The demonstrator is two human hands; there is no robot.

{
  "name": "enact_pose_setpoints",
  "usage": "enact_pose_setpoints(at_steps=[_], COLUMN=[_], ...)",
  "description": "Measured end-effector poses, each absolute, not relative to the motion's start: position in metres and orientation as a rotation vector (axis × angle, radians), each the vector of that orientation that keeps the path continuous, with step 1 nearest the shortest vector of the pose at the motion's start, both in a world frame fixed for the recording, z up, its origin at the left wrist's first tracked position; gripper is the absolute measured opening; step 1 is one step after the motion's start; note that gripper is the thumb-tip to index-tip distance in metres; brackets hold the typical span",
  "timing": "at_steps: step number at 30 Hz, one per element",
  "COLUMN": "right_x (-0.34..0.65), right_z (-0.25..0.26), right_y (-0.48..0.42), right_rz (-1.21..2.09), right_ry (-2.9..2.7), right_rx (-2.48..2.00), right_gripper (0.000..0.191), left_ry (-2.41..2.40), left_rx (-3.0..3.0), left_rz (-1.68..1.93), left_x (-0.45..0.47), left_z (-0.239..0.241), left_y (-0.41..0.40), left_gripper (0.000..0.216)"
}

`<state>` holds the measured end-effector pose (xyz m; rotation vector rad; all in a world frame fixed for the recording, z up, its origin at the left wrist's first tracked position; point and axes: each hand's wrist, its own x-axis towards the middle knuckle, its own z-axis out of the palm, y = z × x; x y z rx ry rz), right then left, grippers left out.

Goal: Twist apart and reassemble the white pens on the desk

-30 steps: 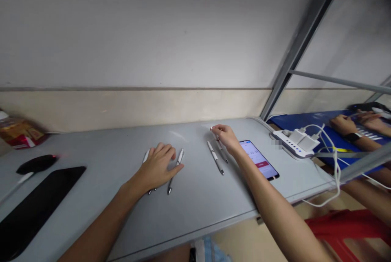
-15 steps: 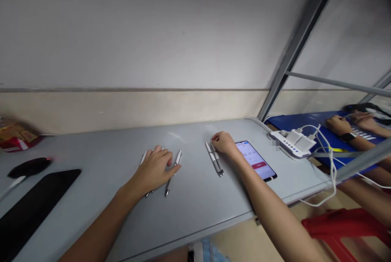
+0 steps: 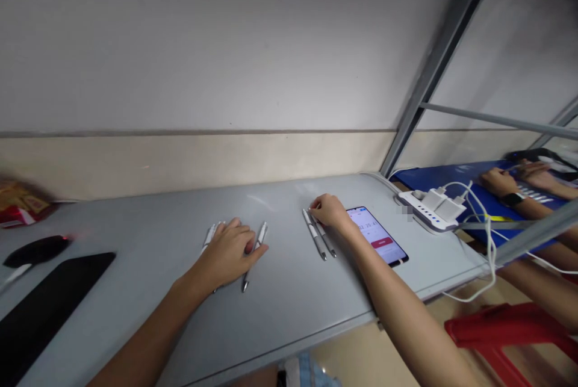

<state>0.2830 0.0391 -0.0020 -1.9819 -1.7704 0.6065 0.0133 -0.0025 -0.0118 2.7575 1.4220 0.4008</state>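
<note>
On the grey desk [image 3: 284, 291], my right hand [image 3: 331, 213] pinches the top end of a white-and-grey pen [image 3: 329, 239]. A second pen [image 3: 315, 235] lies just left of it, close to parallel. My left hand [image 3: 231, 251] rests over more white pens [image 3: 209, 235], whose ends stick out beyond the fingers; the palm hides their middles. Its fingers are slightly bent and the thumb is spread out across one more pen [image 3: 261, 235], which lies slanted to the right of the hand. A phone [image 3: 382, 236] with a lit timer screen lies beside my right wrist.
A white power strip [image 3: 428, 212] with chargers and cables sits at the right desk edge, near a metal post [image 3: 415, 110]. Leftward are a black tablet-like slab [image 3: 58, 297], a black mouse-like device [image 3: 38, 250] and a red packet [image 3: 22, 203]. Another person's hands [image 3: 499, 182] work over a blue table.
The pen in my right hand has swung its lower end slightly right, away from its neighbour. My left hand has shifted a little, showing more of the pen tops. The view has moved slightly.
</note>
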Motion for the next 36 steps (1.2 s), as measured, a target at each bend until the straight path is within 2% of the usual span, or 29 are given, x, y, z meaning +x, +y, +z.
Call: enact_pose_setpoints(at_steps=[5,11,18,24,30,36], right_x=[0.282,0.282,0.283,0.284,0.285,0.278], right_z=[-0.002,-0.001,-0.002,-0.005,-0.007,0.001], right_y=[0.038,0.037,0.038,0.039,0.04,0.035], right_rz=[0.716,0.728,0.71,0.654,0.454,0.485], right_ry=[-1.755,-1.699,-1.721,-1.766,-1.789,-1.81], right_rx=[-1.959,-1.942,-1.912,-1.9,-1.919,-1.576], right_gripper=[0.014,0.035,0.038,0.038,0.034,0.029], left_ry=[1.422,1.407,1.356,1.364,1.349,1.329], left_rx=[2.766,2.764,2.739,2.655,2.401,2.404], left_rz=[0.387,0.385,0.417,0.579,0.652,0.675], left_x=[0.018,0.019,0.019,0.018,0.018,0.019], left_z=[-0.009,-0.008,-0.01,0.001,0.008,0.004], left_y=[-0.006,-0.007,-0.006,-0.006,-0.008,-0.007], left_gripper=[0.041,0.033,0.029,0.031,0.03,0.03])
